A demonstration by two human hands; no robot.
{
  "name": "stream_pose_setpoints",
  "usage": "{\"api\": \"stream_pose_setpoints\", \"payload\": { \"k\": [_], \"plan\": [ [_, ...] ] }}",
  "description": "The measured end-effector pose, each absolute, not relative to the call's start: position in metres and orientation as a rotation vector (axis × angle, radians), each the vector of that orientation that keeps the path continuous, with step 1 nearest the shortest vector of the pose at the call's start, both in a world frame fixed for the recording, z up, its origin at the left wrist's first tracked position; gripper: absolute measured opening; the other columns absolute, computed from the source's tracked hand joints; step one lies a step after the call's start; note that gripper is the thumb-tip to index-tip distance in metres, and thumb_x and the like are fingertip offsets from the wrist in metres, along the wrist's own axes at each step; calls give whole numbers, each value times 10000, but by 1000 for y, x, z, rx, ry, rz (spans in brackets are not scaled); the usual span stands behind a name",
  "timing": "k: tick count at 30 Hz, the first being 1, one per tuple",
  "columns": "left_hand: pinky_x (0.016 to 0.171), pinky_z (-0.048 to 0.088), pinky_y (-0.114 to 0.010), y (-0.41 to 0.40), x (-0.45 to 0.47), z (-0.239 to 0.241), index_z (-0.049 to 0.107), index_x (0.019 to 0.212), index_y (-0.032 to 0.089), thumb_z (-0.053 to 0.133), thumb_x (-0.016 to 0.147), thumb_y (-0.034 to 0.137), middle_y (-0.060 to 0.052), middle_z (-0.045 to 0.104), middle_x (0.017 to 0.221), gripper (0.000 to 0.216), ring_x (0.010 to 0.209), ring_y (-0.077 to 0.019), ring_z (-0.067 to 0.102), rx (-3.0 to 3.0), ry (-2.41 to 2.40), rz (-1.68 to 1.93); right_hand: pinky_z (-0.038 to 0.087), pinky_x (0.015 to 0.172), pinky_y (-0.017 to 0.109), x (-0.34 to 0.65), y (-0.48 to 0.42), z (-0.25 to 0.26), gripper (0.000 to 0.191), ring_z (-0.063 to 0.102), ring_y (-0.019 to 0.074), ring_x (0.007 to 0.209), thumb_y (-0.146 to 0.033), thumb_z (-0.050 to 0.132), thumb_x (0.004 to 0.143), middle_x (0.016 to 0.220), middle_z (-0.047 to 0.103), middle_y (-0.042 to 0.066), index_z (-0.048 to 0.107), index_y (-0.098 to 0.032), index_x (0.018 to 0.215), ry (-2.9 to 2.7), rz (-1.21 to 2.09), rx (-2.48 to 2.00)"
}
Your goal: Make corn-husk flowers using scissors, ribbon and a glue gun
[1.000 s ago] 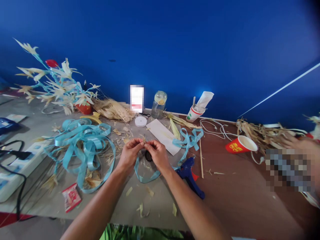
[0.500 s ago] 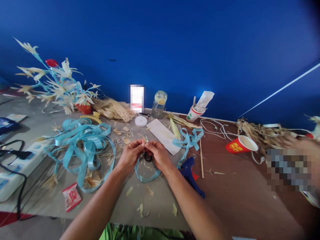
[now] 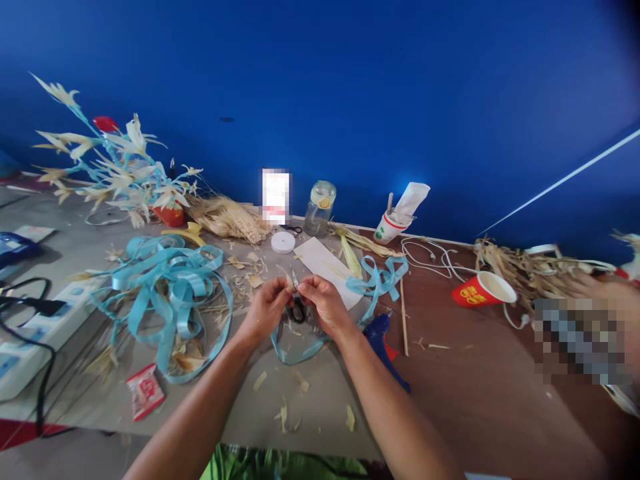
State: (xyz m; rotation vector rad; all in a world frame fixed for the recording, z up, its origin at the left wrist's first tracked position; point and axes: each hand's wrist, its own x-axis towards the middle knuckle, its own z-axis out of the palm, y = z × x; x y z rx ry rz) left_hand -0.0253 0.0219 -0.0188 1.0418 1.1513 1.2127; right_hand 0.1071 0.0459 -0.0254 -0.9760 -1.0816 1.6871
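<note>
- Head view is showing both hands meeting above the grey table [image 3: 250, 413].
- Right hand [image 3: 326, 307] is gripping black-handled scissors [image 3: 299, 311], fingers closed around them, blades pointing up between the hands.
- Left hand [image 3: 265, 308] is pinching its fingertips together beside the blades; what they are pinching is too small to tell.
- Blue ribbon [image 3: 295, 353] is looping beneath the wrists, near the blue glue gun [image 3: 381, 347].

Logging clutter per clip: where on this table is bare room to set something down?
Bare: brown tabletop right of glue gun, below red cup. Nearly bare: grey edge between red packet and husk scraps. Crowded: ribbon heap, husk pile.
</note>
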Motion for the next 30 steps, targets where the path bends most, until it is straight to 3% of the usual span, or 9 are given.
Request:
{"api": "stream_pose_setpoints", "payload": {
  "k": [3, 6, 10, 14, 17, 21, 30],
  "plan": [
    [517, 378, -207, 21, -23, -22, 503, 717, 159, 571, 760, 367, 36, 522, 538, 223, 506, -91, 479, 1147, 1221, 1160, 388, 558, 231, 109, 47, -24, 198, 511, 104, 554, -322, 688, 661, 622, 598, -29, 601, -184, 772, -1171, 1591, -1001],
    [500, 362, -206, 21, -23, -24, 519, 707, 153, 560, 760, 349, 30, 516, 531, 207, 495, -92, 472, 1231, 1261, 1087, 404, 581, 244, 108, 47, -25, 157, 531, 120, 584, -321, 664, 674, 633, 611, -19, 616, -182, 728, -1330, 1437, -1099],
    [527, 391, -230, 23, -28, -26, 555, 742, 152, 491, 798, 353, 2, 555, 584, 218, 521, -116, 509, 1295, 1271, 1070, 361, 545, 231, 108, 49, -30, 146, 470, 99, 540, -318, 656, 679, 574, 560, -41, 601, -183, 675, -1228, 1411, -1104],
    [691, 428, -291, 30, -46, -28, 614, 853, 170, 453, 809, 281, -65, 639, 818, 200, 750, -180, 584, 1593, 1701, 1109, 282, 508, 221, 108, 53, -35, 156, 374, 72, 496, -299, 675, 657, 530, 495, -60, 583, -175, 634, -979, 1481, -1017],
    [831, 381, -374, 32, -58, -30, 654, 828, 190, 444, 812, 260, -99, 647, 899, 221, 911, -247, 578, 1949, 1978, 714, 264, 509, 228, 107, 54, -34, 162, 357, 69, 489, -294, 678, 643, 526, 493, -58, 576, -171, 616, -924, 1504, -994],
    [871, 338, -432, 29, -61, -32, 658, 867, 194, 433, 810, 246, -124, 643, 938, 238, 949, -285, 573, 2080, 2061, 286, 259, 515, 234, 107, 54, -34, 173, 352, 69, 488, -304, 667, 655, 525, 482, -59, 564, -172, 611, -938, 1485, -1012],
    [857, 331, -472, 27, -58, -34, 625, 846, 162, 368, 825, 205, -145, 634, 904, 261, 885, -307, 592, 2202, 2096, 89, 255, 509, 237, 106, 54, -38, 164, 349, 71, 490, -302, 667, 656, 526, 477, -60, 574, -170, 634, -984, 1476, -1060]
  ]
}}
